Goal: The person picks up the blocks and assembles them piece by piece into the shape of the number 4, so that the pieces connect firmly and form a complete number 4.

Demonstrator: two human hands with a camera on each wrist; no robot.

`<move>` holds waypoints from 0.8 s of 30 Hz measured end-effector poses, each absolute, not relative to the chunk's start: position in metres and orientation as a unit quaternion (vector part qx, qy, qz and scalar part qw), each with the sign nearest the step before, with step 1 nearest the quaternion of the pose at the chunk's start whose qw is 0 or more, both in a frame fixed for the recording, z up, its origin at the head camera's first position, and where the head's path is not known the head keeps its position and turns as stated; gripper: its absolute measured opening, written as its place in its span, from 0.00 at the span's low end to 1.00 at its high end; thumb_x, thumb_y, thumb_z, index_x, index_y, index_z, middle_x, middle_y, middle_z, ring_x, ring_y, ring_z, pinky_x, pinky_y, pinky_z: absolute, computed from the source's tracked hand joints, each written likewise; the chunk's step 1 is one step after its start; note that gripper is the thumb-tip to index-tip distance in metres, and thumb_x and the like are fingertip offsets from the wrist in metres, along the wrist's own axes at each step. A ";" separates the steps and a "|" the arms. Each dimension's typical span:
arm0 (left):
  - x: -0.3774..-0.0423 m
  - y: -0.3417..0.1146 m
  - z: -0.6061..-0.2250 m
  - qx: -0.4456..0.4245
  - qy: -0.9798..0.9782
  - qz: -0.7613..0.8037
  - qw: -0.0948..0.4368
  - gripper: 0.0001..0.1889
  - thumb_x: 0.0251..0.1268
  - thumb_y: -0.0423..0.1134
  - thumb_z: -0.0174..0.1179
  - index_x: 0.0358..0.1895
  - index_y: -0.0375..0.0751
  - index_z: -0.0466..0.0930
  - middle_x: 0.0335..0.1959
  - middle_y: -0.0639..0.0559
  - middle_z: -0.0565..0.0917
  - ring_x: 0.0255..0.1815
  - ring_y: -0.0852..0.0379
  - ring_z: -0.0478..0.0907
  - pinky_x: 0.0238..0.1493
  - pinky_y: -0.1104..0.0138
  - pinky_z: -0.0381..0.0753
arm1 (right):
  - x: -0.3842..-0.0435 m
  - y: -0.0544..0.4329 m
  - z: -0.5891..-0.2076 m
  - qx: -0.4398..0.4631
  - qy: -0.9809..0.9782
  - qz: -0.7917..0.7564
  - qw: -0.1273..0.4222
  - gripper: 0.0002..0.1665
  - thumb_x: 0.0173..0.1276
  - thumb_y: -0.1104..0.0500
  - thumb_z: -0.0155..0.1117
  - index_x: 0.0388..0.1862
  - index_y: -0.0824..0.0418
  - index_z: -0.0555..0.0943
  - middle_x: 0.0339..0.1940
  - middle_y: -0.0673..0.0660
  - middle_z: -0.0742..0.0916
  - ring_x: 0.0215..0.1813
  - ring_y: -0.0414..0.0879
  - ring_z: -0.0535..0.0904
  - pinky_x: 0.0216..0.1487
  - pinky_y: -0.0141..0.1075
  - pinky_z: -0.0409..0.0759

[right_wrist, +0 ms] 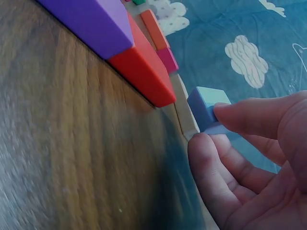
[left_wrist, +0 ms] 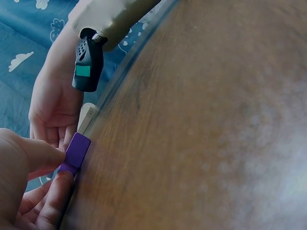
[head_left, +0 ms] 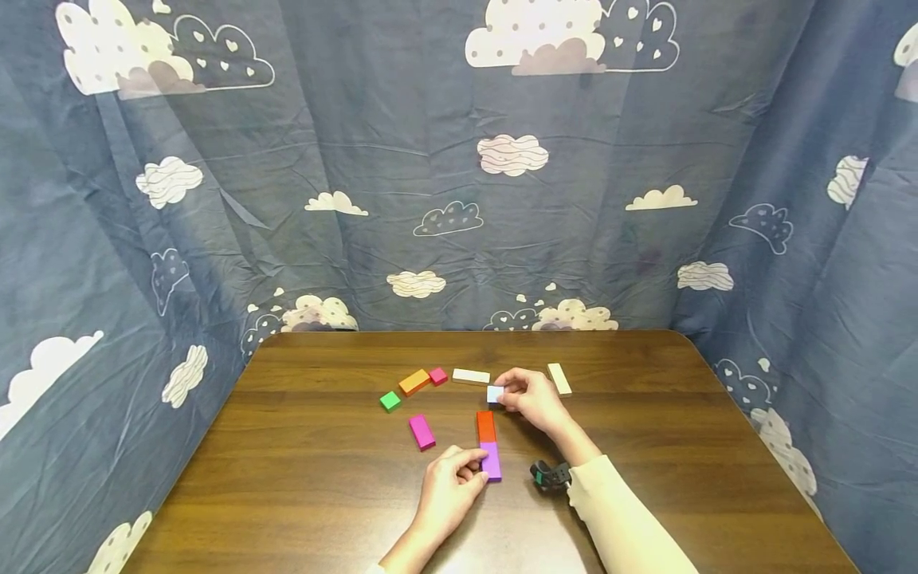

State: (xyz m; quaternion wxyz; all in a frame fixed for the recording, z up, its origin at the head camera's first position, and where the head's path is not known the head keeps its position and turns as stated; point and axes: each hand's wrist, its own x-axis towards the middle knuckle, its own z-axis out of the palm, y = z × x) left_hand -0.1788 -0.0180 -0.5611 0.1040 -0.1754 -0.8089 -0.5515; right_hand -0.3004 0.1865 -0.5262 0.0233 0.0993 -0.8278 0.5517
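Note:
My left hand (head_left: pixel 446 485) pinches a purple block (head_left: pixel 491 464) lying on the table, thumb and fingertips at its edges in the left wrist view. Against the far end of that block lies a red block (head_left: pixel 486 427), the two in a line. Beyond the red one, my right hand (head_left: pixel 534 399) holds a small light blue block (head_left: pixel 493 395) between thumb and fingers. In the right wrist view the blue block (right_wrist: pixel 204 108) is apart from the red block (right_wrist: pixel 146 69), and whether it touches the table cannot be told.
Left of the line lie a magenta block (head_left: pixel 422 432), a green block (head_left: pixel 390 401), an orange block (head_left: pixel 414 383) and a pinkish-red block (head_left: pixel 438 376). A white block (head_left: pixel 471 375) lies behind the blue one, a cream block (head_left: pixel 559 379) behind the right hand. A patterned curtain (head_left: pixel 402 159) surrounds the table.

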 end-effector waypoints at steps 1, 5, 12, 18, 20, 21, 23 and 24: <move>-0.179 -0.018 -0.561 -0.175 -0.809 -0.552 0.103 0.16 0.52 0.24 0.72 0.46 0.37 0.89 0.33 0.49 0.82 0.29 0.66 0.78 0.30 0.75 0.81 | -0.301 0.185 -0.527 0.096 -0.829 0.551 0.022 0.13 0.57 0.72 0.73 0.41 0.64 0.85 0.29 0.59 0.88 0.27 0.45 0.83 0.28 0.37 0.84; -0.179 -0.019 -0.560 -0.172 -0.810 -0.552 0.096 0.16 0.53 0.25 0.72 0.47 0.37 0.89 0.34 0.49 0.82 0.29 0.66 0.78 0.30 0.74 0.81 | -0.300 0.181 -0.527 0.093 -0.831 0.549 0.011 0.13 0.57 0.71 0.73 0.41 0.63 0.85 0.29 0.58 0.88 0.28 0.46 0.82 0.28 0.37 0.83; -0.179 -0.019 -0.560 -0.174 -0.812 -0.547 0.103 0.14 0.52 0.26 0.71 0.45 0.38 0.89 0.33 0.49 0.83 0.29 0.67 0.77 0.29 0.74 0.81 | -0.300 0.177 -0.529 0.101 -0.843 0.529 0.001 0.13 0.57 0.70 0.73 0.42 0.63 0.86 0.30 0.56 0.88 0.29 0.45 0.81 0.29 0.35 0.80; -0.180 -0.018 -0.562 -0.183 -0.816 -0.534 0.123 0.14 0.50 0.25 0.72 0.43 0.38 0.89 0.32 0.50 0.82 0.28 0.67 0.77 0.28 0.75 0.80 | -0.301 0.174 -0.530 0.092 -0.852 0.515 -0.003 0.13 0.57 0.70 0.72 0.42 0.62 0.86 0.31 0.56 0.89 0.29 0.42 0.80 0.29 0.34 0.79; -0.180 -0.018 -0.562 -0.182 -0.817 -0.534 0.121 0.14 0.51 0.25 0.72 0.43 0.38 0.89 0.32 0.50 0.82 0.28 0.67 0.77 0.28 0.75 0.80 | -0.302 0.174 -0.530 0.091 -0.855 0.510 -0.004 0.13 0.57 0.69 0.72 0.41 0.62 0.86 0.31 0.55 0.89 0.28 0.42 0.80 0.29 0.34 0.79; -0.180 -0.018 -0.562 -0.180 -0.817 -0.534 0.118 0.14 0.51 0.25 0.72 0.44 0.38 0.89 0.32 0.50 0.82 0.28 0.67 0.77 0.28 0.74 0.80 | -0.302 0.173 -0.530 0.091 -0.856 0.508 -0.004 0.12 0.57 0.69 0.72 0.41 0.62 0.86 0.30 0.55 0.89 0.28 0.42 0.80 0.29 0.34 0.79; -0.180 -0.018 -0.561 -0.176 -0.819 -0.535 0.111 0.14 0.52 0.26 0.72 0.44 0.38 0.89 0.32 0.50 0.82 0.28 0.68 0.77 0.29 0.74 0.80 | -0.303 0.173 -0.530 0.091 -0.859 0.504 -0.004 0.12 0.57 0.69 0.72 0.41 0.62 0.86 0.30 0.54 0.89 0.27 0.42 0.80 0.28 0.34 0.78; -0.180 -0.019 -0.561 -0.174 -0.820 -0.535 0.108 0.14 0.52 0.26 0.72 0.44 0.39 0.90 0.32 0.50 0.83 0.28 0.68 0.77 0.29 0.74 0.81 | -0.303 0.173 -0.530 0.091 -0.860 0.502 -0.003 0.12 0.57 0.69 0.72 0.41 0.62 0.86 0.30 0.54 0.89 0.27 0.42 0.79 0.28 0.33 0.78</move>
